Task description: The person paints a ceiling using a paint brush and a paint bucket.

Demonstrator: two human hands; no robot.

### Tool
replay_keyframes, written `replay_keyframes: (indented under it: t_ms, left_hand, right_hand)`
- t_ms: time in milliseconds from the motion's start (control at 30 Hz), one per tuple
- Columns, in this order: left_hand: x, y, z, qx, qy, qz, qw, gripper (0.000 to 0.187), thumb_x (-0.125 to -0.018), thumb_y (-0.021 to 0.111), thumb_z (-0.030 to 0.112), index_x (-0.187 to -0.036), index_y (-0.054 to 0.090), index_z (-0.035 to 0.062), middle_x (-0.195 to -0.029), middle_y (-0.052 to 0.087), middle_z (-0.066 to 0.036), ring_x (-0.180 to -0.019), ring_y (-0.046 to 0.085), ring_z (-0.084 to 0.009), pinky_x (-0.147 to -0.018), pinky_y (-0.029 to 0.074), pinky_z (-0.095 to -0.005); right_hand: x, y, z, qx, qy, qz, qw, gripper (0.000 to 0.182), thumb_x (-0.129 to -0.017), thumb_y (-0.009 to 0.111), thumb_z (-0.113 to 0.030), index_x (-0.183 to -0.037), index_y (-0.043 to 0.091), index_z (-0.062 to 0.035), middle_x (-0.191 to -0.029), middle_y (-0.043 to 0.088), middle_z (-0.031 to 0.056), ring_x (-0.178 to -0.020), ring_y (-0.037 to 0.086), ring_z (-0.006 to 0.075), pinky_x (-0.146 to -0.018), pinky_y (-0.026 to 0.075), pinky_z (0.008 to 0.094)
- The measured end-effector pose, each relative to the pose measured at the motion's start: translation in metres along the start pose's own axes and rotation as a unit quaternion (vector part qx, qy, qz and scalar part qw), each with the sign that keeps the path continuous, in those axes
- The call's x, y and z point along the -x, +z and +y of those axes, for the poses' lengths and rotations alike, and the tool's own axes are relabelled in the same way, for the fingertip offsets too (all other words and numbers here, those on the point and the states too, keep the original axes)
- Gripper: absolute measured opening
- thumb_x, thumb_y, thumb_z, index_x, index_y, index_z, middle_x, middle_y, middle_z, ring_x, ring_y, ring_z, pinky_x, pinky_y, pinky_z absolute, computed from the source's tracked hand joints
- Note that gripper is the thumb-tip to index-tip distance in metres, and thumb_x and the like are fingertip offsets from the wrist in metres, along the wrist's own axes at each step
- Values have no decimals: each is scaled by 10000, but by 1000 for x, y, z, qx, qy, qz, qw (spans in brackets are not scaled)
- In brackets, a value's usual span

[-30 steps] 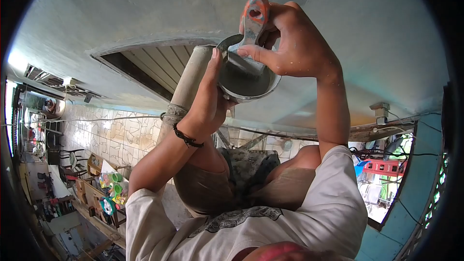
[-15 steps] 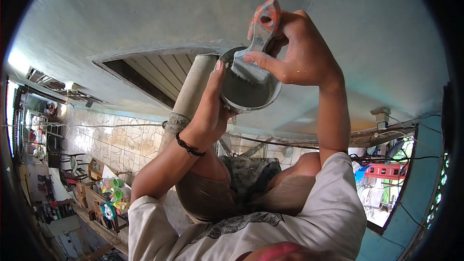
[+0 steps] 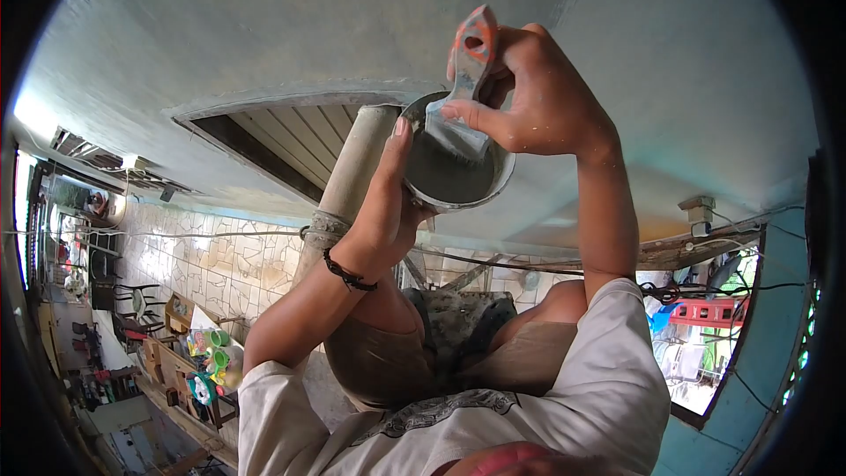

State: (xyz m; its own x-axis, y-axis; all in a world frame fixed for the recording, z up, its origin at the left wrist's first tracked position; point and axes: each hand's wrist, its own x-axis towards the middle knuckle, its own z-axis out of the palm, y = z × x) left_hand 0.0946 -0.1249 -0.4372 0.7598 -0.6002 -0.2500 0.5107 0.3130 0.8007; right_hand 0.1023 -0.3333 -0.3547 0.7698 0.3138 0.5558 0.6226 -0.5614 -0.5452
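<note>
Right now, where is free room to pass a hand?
Open room shows by the grey surface, left of the brush and above the slatted panel, and between the bowl and right forearm. Crowded: the bowl's mouth, where brush, left hand and right hand come close.

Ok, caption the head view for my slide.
Left hand holds a grey-coated bowl; right hand grips an orange-and-grey brush at its mouth.

Toward eight o'clock, small and distorted near the view's edge, brown wooden furniture (image 3: 160, 363) bears what look like green containers (image 3: 221, 359) bunched between its two and three o'clock, with a round teal-and-white object (image 3: 202, 389) near them at four, its exact resting place unclear.
</note>
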Motion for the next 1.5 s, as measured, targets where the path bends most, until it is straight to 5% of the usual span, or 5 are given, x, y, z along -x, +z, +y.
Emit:
replay_keyframes:
  t_ms: [133, 333, 633, 1033, 1500]
  left_hand:
    - [-5, -7, -3, -10, 1, -16, 1000, 689, -1069, 395, 653, -1539, 435, 151, -1481, 569, -88, -1319, 603, -239, -997, 546, -487]
    - [-3, -2, -1, -28, 4, 5, 1000, 670, -1088, 362, 629, -1564, 394, 159, -1499, 548, -95, -1326, 601, -260, -968, 577, -520]
    - [-3, -7, -5, -35, 18, -8, 999, 651, -1098, 363, 603, -1571, 376, 155, -1513, 529, -89, -1351, 581, -249, -1000, 572, -502]
    - [-1, -6, 2, -1, 16, -8, 1000, 629, -1095, 384, 589, -1547, 398, 152, -1500, 538, -92, -1333, 598, -261, -982, 589, -477]
    - [-9, -12, -5, 11, 10, 26, 1000, 699, -1055, 405, 672, -1514, 464, 148, -1412, 611, -93, -1233, 652, -284, -957, 573, -522]
  right_hand:
    - [1, -3, 1, 1, 1, 11, 1000, 375, -762, 846, -112, -1023, 597, -10, -722, 638, 166, -605, 610, 289, -642, 522, 369]
    - [1, -1, 0, 36, -24, 4, 999, 351, -797, 866, -54, -995, 580, -5, -896, 679, 86, -733, 696, 163, -624, 572, 289]
    - [6, -5, -14, 47, -125, 10, 991, 329, -750, 854, 7, -971, 616, -46, -871, 710, 79, -723, 698, 302, -649, 550, 334]
    - [3, 6, -15, 89, -133, 35, 987, 301, -737, 849, 13, -967, 667, -55, -845, 731, 77, -689, 693, 300, -628, 548, 348]
    - [-4, -14, 14, -77, 57, 87, 992, 329, -782, 888, -104, -956, 627, -2, -758, 684, 53, -705, 708, 127, -670, 565, 281]
